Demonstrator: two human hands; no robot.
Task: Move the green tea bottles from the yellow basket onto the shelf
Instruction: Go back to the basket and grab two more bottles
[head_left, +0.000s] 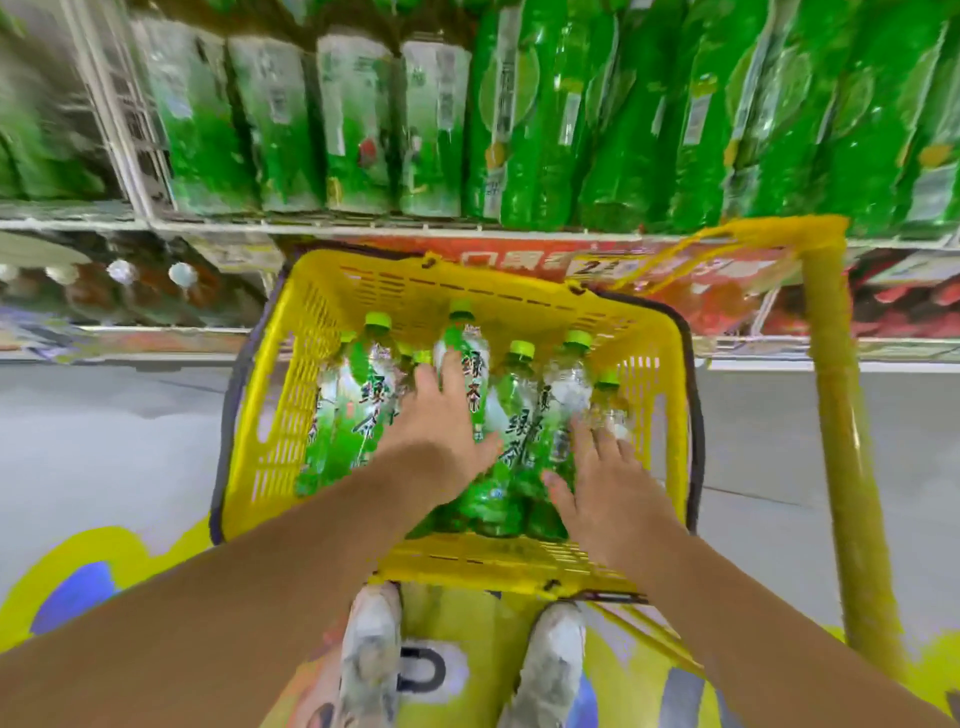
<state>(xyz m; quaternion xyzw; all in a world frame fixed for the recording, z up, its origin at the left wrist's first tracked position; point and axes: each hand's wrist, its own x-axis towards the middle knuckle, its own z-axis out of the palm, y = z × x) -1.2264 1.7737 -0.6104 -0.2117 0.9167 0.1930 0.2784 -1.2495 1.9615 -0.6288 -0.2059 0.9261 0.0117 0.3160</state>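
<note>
Several green tea bottles (363, 395) with light-green caps lie in the yellow basket (291, 364) on the floor in front of me. My left hand (441, 415) reaches into the basket with straight fingers lying on a middle bottle (464, 345). My right hand (597, 483) is spread over the bottles on the right side, fingers straight, touching a bottle (566, 395). Neither hand grips anything. The shelf (363, 227) above the basket holds rows of green bottles.
The basket's tall yellow pull handle (836, 415) stands up at the right. A lower shelf (130, 286) with dark bottles and red packs sits behind the basket. My two shoes (371, 654) stand on a yellow floor sticker just behind the basket.
</note>
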